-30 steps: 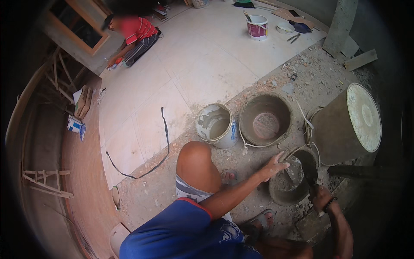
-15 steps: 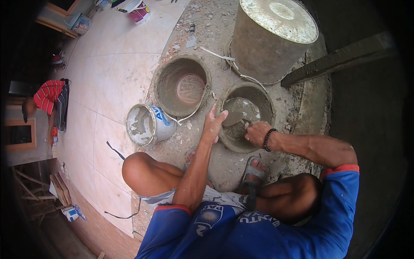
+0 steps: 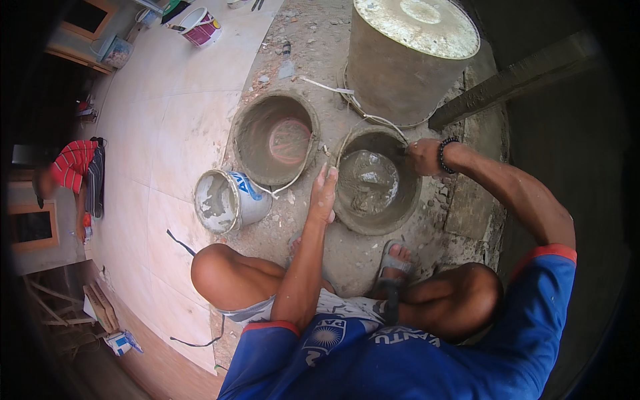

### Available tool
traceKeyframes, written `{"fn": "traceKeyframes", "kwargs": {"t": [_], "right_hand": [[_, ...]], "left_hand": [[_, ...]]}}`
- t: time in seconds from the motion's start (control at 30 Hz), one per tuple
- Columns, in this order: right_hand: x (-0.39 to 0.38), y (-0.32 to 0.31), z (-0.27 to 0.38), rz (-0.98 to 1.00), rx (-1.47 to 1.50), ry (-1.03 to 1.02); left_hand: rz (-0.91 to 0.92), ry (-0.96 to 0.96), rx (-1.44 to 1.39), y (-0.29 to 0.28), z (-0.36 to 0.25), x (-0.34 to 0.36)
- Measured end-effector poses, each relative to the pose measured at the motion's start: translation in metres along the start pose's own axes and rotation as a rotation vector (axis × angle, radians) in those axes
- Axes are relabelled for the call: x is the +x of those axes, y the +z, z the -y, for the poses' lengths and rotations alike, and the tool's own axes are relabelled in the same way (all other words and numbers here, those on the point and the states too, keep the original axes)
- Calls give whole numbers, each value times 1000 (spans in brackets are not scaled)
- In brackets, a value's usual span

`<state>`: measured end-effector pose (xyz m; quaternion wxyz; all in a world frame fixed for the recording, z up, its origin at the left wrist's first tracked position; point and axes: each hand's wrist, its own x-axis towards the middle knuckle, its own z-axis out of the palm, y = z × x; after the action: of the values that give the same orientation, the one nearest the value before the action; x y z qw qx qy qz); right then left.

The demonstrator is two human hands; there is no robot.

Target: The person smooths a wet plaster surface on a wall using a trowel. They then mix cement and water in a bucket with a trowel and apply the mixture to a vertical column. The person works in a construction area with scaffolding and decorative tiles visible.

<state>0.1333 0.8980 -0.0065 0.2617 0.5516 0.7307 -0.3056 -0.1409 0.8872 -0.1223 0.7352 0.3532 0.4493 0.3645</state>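
A round grey bucket (image 3: 347, 217), crusted with cement, stands in front of me with wet grey mortar (image 3: 370, 183) and some watery liquid at its bottom. At its far right rim my right hand (image 3: 425, 157) is closed round the handle of a trowel; the blade is mostly hidden, with a dark bit showing by the inner wall. Against the bucket's left rim rests my left hand (image 3: 323, 193), fingers stretched out and holding no tool.
Left of the bucket are a larger mortar-coated bucket (image 3: 241, 150) and a small white-and-blue pail (image 3: 253, 200) on its side. Beyond stands a big upturned drum (image 3: 407, 73), near a slanting beam (image 3: 513, 83). A scraper (image 3: 287, 67) lies on rubble. Another person (image 3: 79, 170) is far left.
My right hand has gone from inside the bucket up to its far right rim, taking the trowel off the mortar. My left hand stays by the left rim, shifted slightly.
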Motion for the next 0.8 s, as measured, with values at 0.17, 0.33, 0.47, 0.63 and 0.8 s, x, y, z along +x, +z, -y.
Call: {"fn": "traceKeyframes", "kwargs": {"t": [0.17,0.33,0.47,0.63,0.8], "right_hand": [[17,-15,64,-54,-121,-88],[-6,59,99,-149,-193,-251],[-36,60,77,5,-238,-202],[-60,-3,33,-236,-47,-32],[-39,-54,37,-224,-169,-119]], "left_hand": [[24,25,101,8,-13,-7],[15,9,87,0,-7,1],[-83,-27,119,0,-13,1],[-91,-33,51,-10,-3,8],[-84,18,95,0,-6,5]]}}
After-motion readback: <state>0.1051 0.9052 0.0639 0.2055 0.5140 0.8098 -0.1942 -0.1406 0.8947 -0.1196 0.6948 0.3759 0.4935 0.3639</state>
